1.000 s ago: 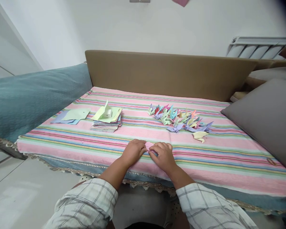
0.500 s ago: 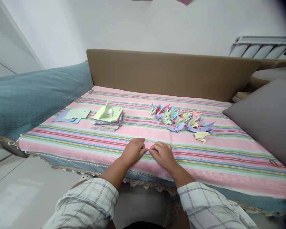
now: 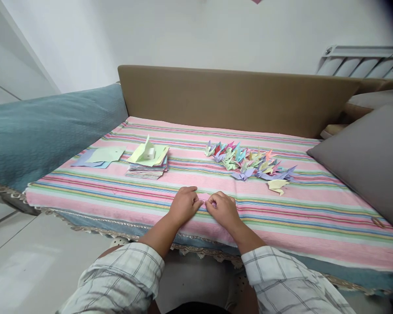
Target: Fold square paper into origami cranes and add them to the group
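My left hand [image 3: 184,203] and my right hand [image 3: 222,208] rest side by side near the front edge of a striped pink cloth [image 3: 301,226]. Between their curled fingers lies a small pink folded paper [image 3: 204,196], pinched and pressed down by both hands. Most of that paper is hidden under the fingers. Farther back, right of centre, lies a heap of folded paper cranes [image 3: 247,162] in many colours. One pale yellow crane [image 3: 277,185] lies apart, nearest my right hand.
A stack of coloured paper squares [image 3: 148,163] with a small white object on top sits back left, loose green and blue sheets [image 3: 100,157] beside it. A teal cover [image 3: 36,135] rises left, a brown backrest [image 3: 232,98] behind, a grey cushion [image 3: 370,161] right.
Both hands stay on the pink paper; the fingers have drawn closer together over it, so less of it shows. The view has shifted slightly.
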A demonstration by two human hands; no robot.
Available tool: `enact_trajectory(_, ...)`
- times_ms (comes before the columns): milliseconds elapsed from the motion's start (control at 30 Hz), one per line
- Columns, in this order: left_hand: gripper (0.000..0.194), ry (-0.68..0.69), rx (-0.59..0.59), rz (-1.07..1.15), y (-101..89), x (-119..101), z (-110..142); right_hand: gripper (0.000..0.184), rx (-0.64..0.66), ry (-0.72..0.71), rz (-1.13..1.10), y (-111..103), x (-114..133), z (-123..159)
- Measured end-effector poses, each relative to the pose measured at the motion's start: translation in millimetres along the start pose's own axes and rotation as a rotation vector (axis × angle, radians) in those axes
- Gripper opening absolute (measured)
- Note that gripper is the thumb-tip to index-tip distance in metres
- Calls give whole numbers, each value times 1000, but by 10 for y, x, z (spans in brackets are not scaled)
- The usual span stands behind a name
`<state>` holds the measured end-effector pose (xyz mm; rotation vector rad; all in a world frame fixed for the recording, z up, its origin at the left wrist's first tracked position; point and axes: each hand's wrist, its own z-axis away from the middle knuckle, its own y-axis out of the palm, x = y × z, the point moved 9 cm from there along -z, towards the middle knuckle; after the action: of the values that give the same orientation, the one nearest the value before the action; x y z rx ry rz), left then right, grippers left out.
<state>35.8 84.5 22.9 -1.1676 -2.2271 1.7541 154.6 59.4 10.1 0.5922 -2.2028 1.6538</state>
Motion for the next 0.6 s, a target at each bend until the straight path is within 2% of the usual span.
enact_trajectory(233, 19, -38, 7, 19, 12, 13, -15, 12, -12, 21, 20, 26, -28, -6)
enact_trajectory(600, 17, -78, -16, 57, -21, 48, -19, 10, 78, 31, -193, 23, -108, -36)
